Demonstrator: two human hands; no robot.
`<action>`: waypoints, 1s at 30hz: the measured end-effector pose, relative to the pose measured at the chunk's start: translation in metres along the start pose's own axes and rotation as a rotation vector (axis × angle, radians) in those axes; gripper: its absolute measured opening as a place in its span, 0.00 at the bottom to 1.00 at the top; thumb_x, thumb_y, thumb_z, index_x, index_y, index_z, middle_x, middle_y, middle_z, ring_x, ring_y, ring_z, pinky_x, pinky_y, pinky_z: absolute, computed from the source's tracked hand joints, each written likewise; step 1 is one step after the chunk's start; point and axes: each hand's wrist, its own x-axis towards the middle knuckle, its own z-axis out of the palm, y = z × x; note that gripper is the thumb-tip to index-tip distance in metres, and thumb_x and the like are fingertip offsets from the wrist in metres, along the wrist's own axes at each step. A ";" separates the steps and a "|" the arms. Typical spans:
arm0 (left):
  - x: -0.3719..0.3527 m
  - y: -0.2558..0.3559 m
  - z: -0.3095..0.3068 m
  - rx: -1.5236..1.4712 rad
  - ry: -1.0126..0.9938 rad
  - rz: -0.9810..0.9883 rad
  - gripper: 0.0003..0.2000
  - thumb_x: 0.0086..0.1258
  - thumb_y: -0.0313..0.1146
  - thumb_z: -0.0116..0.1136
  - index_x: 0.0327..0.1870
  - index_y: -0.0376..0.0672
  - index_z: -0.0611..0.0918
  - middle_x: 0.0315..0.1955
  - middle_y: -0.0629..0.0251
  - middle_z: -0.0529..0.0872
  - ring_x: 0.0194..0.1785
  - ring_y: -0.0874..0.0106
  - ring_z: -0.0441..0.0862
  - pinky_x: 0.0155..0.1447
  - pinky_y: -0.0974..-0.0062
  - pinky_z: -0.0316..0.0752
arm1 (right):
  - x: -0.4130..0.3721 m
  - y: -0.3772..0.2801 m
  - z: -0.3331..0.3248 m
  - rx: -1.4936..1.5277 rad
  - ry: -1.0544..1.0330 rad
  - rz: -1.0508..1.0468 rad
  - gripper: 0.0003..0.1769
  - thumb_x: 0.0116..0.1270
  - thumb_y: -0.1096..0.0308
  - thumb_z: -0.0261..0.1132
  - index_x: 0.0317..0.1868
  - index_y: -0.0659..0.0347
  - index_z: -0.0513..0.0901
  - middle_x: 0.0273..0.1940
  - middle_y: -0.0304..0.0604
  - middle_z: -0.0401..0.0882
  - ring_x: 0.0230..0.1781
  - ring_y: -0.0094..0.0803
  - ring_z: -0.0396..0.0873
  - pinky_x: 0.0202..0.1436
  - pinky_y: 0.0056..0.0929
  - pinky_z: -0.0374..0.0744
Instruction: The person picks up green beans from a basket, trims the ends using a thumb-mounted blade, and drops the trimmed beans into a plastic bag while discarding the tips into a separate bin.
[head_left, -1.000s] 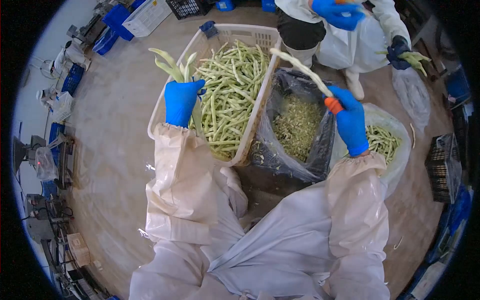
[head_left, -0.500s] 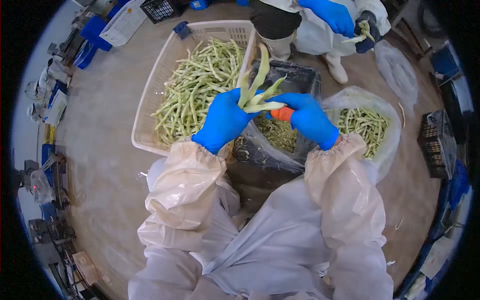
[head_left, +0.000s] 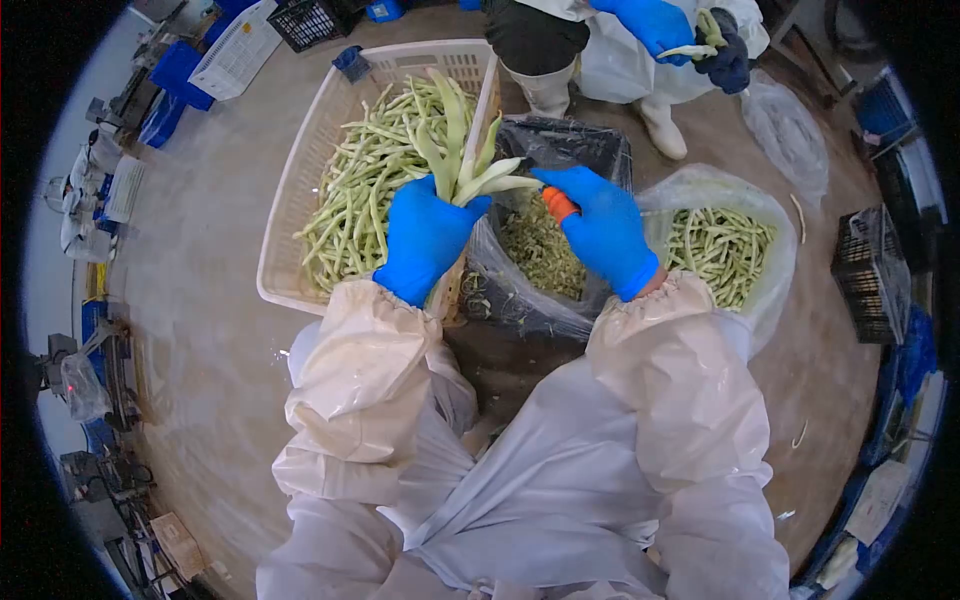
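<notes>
Head view shows plain-gloved hands (head_left: 428, 235), the left holding beans (head_left: 456, 122).

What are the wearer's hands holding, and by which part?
Left hand: a bunch of beans, gripped near their lower ends. Right hand: an orange piece shows; whether held or worn cannot be told.

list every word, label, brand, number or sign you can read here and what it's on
None: no readable text anywhere in this view.
Blue gloves on the left hand and right hand: no legible print.
Pale crate and clear bag of beans: no legible lettering.
White crate and equipment towards the left edge: any markings would be too small or blurred to read.
</notes>
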 end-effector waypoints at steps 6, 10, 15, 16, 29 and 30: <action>-0.002 0.000 0.003 0.013 -0.023 0.013 0.18 0.53 0.31 0.68 0.45 0.35 0.81 0.35 0.52 0.86 0.38 0.62 0.85 0.42 0.69 0.76 | 0.001 0.006 0.000 0.016 -0.065 0.137 0.11 0.60 0.68 0.61 0.44 0.57 0.82 0.39 0.50 0.80 0.38 0.46 0.79 0.40 0.40 0.76; -0.002 -0.004 0.006 -0.044 -0.023 0.024 0.19 0.53 0.31 0.68 0.46 0.35 0.80 0.35 0.53 0.86 0.38 0.62 0.85 0.42 0.69 0.76 | 0.003 0.005 -0.003 0.039 -0.078 0.087 0.11 0.60 0.69 0.60 0.42 0.58 0.82 0.37 0.51 0.80 0.37 0.48 0.79 0.40 0.41 0.76; -0.004 -0.004 0.011 -0.062 0.013 0.036 0.17 0.52 0.33 0.70 0.40 0.33 0.82 0.34 0.54 0.86 0.36 0.67 0.84 0.40 0.70 0.76 | 0.003 0.004 -0.004 -0.014 -0.075 0.089 0.10 0.59 0.69 0.60 0.40 0.60 0.82 0.37 0.52 0.80 0.36 0.50 0.78 0.40 0.42 0.76; -0.005 -0.002 0.011 -0.039 -0.009 0.021 0.17 0.52 0.34 0.70 0.40 0.33 0.82 0.34 0.54 0.86 0.36 0.67 0.84 0.40 0.70 0.76 | 0.003 0.002 -0.004 -0.042 -0.042 0.083 0.09 0.59 0.69 0.60 0.40 0.60 0.82 0.37 0.53 0.79 0.36 0.50 0.78 0.39 0.43 0.76; -0.021 0.008 0.030 -0.428 -0.285 -0.071 0.16 0.56 0.31 0.68 0.45 0.36 0.81 0.32 0.66 0.83 0.34 0.77 0.79 0.37 0.77 0.74 | 0.011 -0.010 -0.019 0.855 -0.006 0.484 0.10 0.64 0.69 0.60 0.41 0.65 0.83 0.27 0.39 0.78 0.25 0.20 0.74 0.27 0.20 0.72; -0.022 0.011 0.030 -0.459 -0.272 -0.061 0.17 0.57 0.31 0.68 0.46 0.35 0.80 0.33 0.65 0.83 0.33 0.77 0.79 0.36 0.77 0.74 | 0.011 -0.012 -0.015 0.866 0.003 0.479 0.10 0.64 0.69 0.60 0.41 0.65 0.82 0.27 0.39 0.79 0.25 0.20 0.74 0.27 0.21 0.71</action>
